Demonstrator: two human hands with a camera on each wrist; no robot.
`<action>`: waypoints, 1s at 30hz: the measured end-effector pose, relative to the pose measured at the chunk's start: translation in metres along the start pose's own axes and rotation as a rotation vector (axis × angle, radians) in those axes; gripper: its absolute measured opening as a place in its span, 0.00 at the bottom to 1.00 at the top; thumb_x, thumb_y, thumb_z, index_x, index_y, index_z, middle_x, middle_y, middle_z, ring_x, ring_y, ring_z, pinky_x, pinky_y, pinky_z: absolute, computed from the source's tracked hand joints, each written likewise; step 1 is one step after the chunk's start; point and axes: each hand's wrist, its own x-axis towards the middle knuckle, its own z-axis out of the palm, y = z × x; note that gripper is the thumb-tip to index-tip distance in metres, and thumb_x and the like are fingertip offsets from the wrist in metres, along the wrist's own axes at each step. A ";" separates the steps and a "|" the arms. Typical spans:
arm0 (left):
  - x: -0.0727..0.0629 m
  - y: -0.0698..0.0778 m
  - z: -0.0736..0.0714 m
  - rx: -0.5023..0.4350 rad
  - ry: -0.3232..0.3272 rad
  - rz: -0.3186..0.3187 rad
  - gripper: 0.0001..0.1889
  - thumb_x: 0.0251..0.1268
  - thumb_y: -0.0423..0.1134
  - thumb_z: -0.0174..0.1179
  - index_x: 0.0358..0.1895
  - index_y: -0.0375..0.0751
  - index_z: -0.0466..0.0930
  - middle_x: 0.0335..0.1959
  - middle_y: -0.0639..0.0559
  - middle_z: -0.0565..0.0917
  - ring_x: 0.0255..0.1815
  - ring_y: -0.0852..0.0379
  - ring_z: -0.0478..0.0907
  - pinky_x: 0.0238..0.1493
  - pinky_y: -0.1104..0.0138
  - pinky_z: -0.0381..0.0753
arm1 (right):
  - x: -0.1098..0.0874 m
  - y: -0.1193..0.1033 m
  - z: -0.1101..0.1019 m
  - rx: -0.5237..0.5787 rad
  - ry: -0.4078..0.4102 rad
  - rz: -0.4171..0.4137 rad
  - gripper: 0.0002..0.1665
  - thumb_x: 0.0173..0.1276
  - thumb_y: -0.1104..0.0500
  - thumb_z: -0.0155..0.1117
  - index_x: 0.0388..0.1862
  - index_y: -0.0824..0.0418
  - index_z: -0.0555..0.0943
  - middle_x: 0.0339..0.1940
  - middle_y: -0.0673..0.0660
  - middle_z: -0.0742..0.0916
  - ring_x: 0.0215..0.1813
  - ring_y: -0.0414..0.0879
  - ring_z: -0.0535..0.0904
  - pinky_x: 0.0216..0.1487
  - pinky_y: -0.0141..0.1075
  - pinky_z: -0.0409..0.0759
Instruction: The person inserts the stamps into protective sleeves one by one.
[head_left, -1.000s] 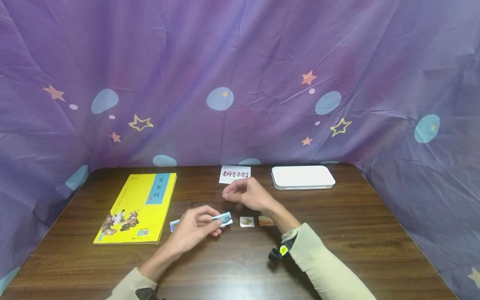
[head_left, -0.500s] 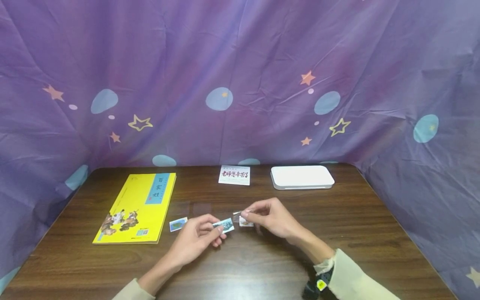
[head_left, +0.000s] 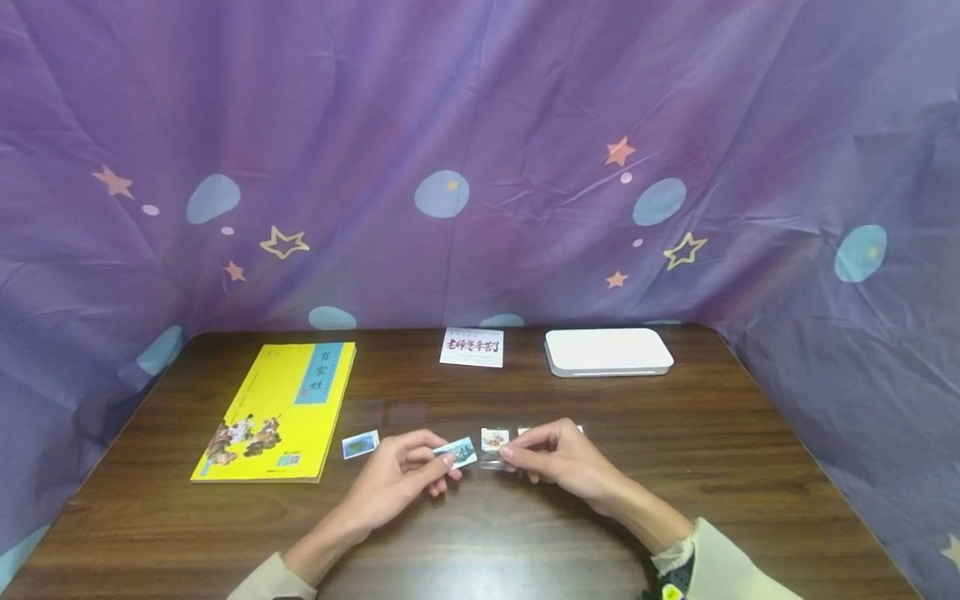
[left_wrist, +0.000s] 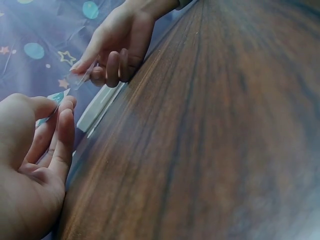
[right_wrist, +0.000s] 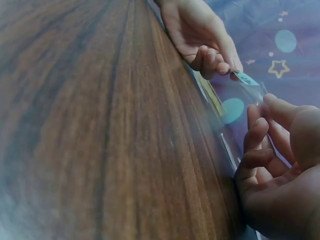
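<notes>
- Teal stamp (head_left: 461, 451): held above the table (head_left: 480, 546), near its middle, between the thumb and fingers of the left hand (head_left: 401, 477), with the printed end left exposed towards the other hand.
- Clear sleeve (head_left: 491, 462): pinched by thumb and fingertips of the right hand (head_left: 566, 462), just beside the stamp. Whether the two are touching cannot be told, nor whether the sleeve's mouth is parted.
- Risk, as judged: if the two are brought together with the sleeve's walls clinging, the stamp's edge could be caught on the film and a corner bent.
- Risk: the stamp is gripped near one end, so it could be twisted or dropped if the free end is pushed against.
- Risk: the film is barely visible over the flower-print stamp (head_left: 495, 438) seen behind it, so its rim could easily be misjudged.
- Changed from the earliest frame: there the right hand is seen raised at the white card (head_left: 472, 347), partly covering it, and no sleeve can be made out in its fingers; now the card is fully uncovered.
- Also changed: the blue stamp (head_left: 361, 444), partly hidden there, is now shown whole. The stamp's grip looks much the same.
</notes>
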 end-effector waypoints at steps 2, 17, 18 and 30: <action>0.000 0.000 0.000 0.006 0.002 -0.004 0.12 0.79 0.40 0.66 0.54 0.35 0.84 0.43 0.38 0.94 0.34 0.56 0.88 0.41 0.63 0.93 | 0.000 0.000 0.001 0.006 -0.006 0.001 0.13 0.75 0.51 0.74 0.48 0.58 0.93 0.38 0.60 0.93 0.27 0.36 0.78 0.30 0.28 0.80; 0.000 -0.002 0.001 0.023 -0.019 -0.004 0.10 0.80 0.42 0.66 0.52 0.40 0.85 0.43 0.45 0.95 0.33 0.56 0.86 0.40 0.62 0.92 | 0.001 0.002 0.002 0.023 -0.009 0.011 0.13 0.74 0.50 0.75 0.49 0.58 0.93 0.38 0.56 0.94 0.28 0.37 0.79 0.31 0.28 0.82; 0.000 -0.002 0.001 0.023 -0.020 -0.002 0.10 0.80 0.42 0.66 0.52 0.40 0.85 0.43 0.46 0.95 0.33 0.56 0.86 0.40 0.62 0.92 | 0.001 0.002 0.002 0.025 -0.006 0.010 0.13 0.74 0.51 0.75 0.49 0.58 0.93 0.38 0.57 0.94 0.28 0.37 0.79 0.31 0.28 0.82; 0.000 -0.003 0.001 -0.009 -0.021 -0.004 0.11 0.79 0.42 0.66 0.54 0.38 0.84 0.45 0.43 0.95 0.34 0.52 0.90 0.41 0.57 0.94 | 0.002 0.001 0.005 0.021 0.021 0.028 0.14 0.75 0.48 0.75 0.46 0.58 0.94 0.34 0.59 0.93 0.25 0.37 0.77 0.27 0.27 0.76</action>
